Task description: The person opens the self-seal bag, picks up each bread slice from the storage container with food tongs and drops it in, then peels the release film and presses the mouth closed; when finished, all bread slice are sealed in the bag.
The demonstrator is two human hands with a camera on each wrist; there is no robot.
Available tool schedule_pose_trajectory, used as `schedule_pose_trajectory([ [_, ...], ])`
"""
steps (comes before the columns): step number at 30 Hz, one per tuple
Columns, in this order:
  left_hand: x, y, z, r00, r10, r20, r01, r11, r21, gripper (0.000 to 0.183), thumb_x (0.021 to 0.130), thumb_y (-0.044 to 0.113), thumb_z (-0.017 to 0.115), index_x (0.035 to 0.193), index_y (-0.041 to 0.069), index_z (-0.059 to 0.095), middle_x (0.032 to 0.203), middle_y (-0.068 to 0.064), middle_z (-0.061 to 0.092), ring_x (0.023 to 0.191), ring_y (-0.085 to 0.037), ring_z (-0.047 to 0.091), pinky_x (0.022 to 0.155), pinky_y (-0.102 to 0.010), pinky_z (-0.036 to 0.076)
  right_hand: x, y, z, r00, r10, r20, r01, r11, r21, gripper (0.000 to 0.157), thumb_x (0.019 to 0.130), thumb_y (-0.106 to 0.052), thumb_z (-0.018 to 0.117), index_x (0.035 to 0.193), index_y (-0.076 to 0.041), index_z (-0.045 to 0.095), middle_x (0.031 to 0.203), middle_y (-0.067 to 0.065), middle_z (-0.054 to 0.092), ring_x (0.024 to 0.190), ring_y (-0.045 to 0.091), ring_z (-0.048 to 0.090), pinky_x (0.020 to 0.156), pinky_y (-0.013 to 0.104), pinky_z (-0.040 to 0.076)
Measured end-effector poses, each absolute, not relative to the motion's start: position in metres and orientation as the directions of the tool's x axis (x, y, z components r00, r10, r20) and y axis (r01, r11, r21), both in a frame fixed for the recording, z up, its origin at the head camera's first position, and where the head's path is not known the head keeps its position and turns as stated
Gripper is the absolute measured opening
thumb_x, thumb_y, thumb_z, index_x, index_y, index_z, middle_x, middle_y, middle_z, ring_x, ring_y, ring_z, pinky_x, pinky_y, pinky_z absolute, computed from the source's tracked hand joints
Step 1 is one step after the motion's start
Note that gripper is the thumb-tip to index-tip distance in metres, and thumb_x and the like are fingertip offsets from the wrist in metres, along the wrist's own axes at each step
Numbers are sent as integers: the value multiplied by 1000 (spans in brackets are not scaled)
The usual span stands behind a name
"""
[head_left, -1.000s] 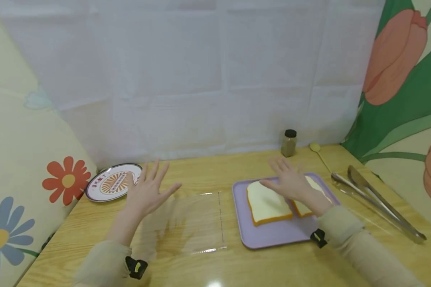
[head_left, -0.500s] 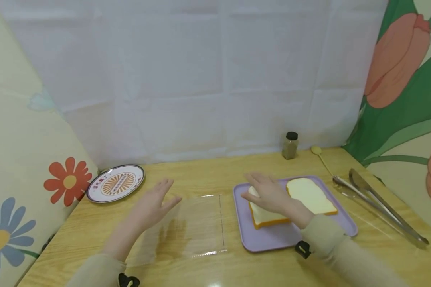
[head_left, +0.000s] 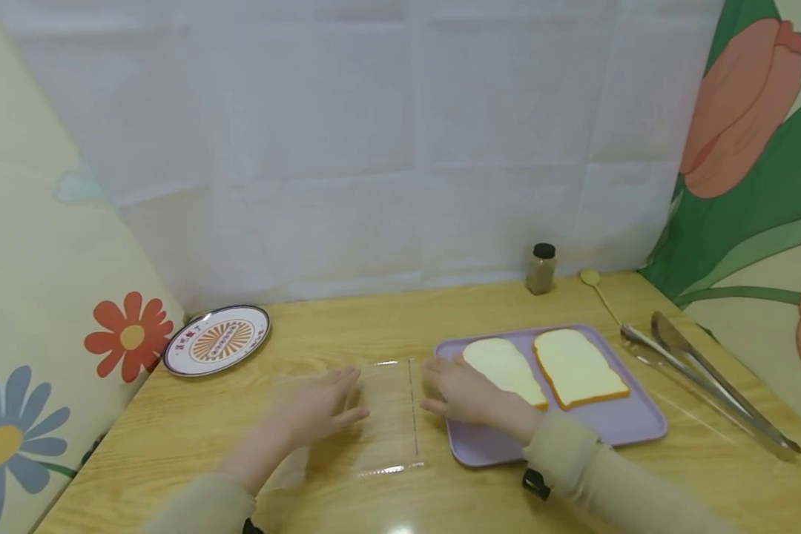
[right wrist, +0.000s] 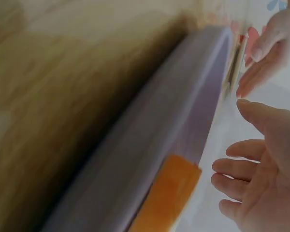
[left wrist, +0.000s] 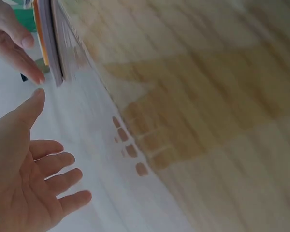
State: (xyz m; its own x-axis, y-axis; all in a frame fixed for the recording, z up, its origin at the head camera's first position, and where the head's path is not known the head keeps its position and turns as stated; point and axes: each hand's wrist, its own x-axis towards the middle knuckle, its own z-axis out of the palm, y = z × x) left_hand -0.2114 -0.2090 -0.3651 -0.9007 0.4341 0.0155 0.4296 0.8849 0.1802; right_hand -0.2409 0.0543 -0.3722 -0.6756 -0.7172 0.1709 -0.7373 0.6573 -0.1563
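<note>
My left hand [head_left: 317, 411] hovers over a clear plastic sheet [head_left: 394, 423] lying flat on the wooden table, its fingers loosely extended and holding nothing. Across the left edge of a lilac tray [head_left: 604, 426] reaches my right hand [head_left: 470, 393], fingers relaxed, also without anything in its grasp. Two white bread slices [head_left: 577, 367] with orange-brown crusts lie side by side on that tray; the right hand partly covers the left slice [head_left: 503, 363]. In the left wrist view the palm of the left hand [left wrist: 24, 179] faces the other hand, and its reflection shows on the shiny sheet.
A patterned oval-looking plate [head_left: 222, 343] sits at the back left. At the back right stands a small jar [head_left: 541, 271] with a black lid, beside a gold spoon [head_left: 590, 277]. Metal tongs [head_left: 727, 397] lie right of the tray. White cloth [head_left: 334, 148] hangs behind the table.
Both hands have come down and toward each other. The right hand has swept left off the bread slices to the tray's left edge; the left hand has moved right over the plastic sheet.
</note>
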Motion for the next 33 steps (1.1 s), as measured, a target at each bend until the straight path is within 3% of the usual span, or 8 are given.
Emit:
schedule_pose_trajectory([
  [3, -211, -202, -369, -885, 466, 16, 455, 856, 243, 71, 93, 41, 56, 140, -7, 35, 146, -26, 34, 135, -42, 34, 113, -54, 27, -240, 46, -377, -664, -732, 154, -748, 648, -147, 32, 91, -29, 60, 107, -2, 61, 129, 20, 56, 125, 33, 49, 110, 52, 34],
  [16, -202, -196, -369, -870, 460, -175, 397, 866, 303, 74, 91, 40, 59, 142, -6, 33, 148, -34, 22, 135, -52, 24, 110, -60, 26, -235, 31, -384, -642, -761, 87, -766, 638, -77, 40, 90, -30, 62, 117, 0, 57, 131, 16, 56, 127, 29, 49, 111, 41, 36],
  [25, -208, -216, -374, -865, 480, -146, 425, 855, 296, 76, 89, 44, 59, 141, -5, 35, 149, -29, 25, 137, -46, 27, 112, -57, 27, -232, 13, -381, -665, -747, 11, -746, 664, -48, 56, 92, -34, 58, 134, 1, 46, 140, 17, 48, 132, 28, 44, 113, 36, 34],
  [33, -208, -216, -371, -855, 514, -72, 479, 835, 271, 74, 86, 41, 65, 135, -10, 43, 143, -32, 35, 131, -46, 37, 108, -55, 34, -227, 7, -383, -690, -722, -57, -724, 689, 29, 54, 96, -36, 51, 135, 1, 47, 142, 17, 46, 132, 27, 45, 111, 37, 37],
])
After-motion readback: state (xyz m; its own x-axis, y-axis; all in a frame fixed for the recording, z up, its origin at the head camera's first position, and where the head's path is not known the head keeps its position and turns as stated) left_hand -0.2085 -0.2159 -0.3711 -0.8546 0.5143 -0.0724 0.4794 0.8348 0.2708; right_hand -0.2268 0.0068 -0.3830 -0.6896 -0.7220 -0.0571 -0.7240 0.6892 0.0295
